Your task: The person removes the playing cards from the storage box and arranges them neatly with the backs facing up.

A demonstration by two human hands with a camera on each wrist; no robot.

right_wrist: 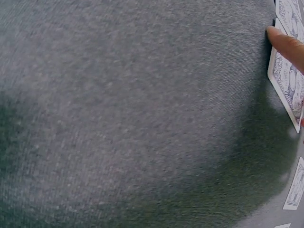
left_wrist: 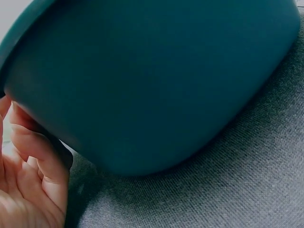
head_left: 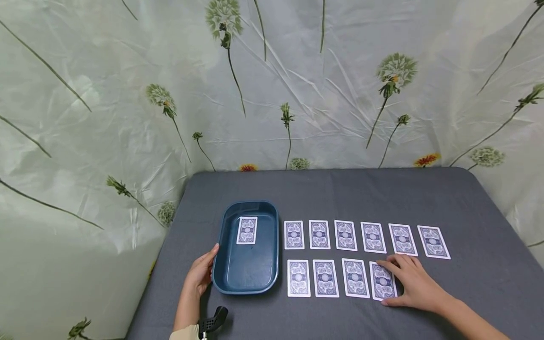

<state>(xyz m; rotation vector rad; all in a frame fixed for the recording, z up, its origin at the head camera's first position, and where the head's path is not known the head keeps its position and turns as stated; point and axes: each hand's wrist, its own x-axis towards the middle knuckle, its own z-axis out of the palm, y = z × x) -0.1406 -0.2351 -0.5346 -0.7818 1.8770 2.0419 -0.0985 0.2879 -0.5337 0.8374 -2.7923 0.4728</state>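
Note:
My left hand [head_left: 199, 273] holds the left rim of a dark blue rectangular tray [head_left: 245, 288]. In the left wrist view, curled fingers [left_wrist: 35, 147] sit under the rim against the tray's outer wall. One patterned playing card [head_left: 247, 230] lies back up inside the tray. On the right, my right hand [head_left: 414, 283] grips the rightmost playing card [head_left: 382, 282] of the near row, its thumb at the bottom edge and a finger at the top edge. In the right wrist view the thumb [right_wrist: 287, 46] lies over that card's edge.
A far row of several back-up cards [head_left: 345, 235] runs along the grey cloth-covered table [head_left: 340, 193]. Left of the gripped card, three more cards [head_left: 326, 278] lie in the near row. A flower-print sheet [head_left: 318, 94] hangs behind the table.

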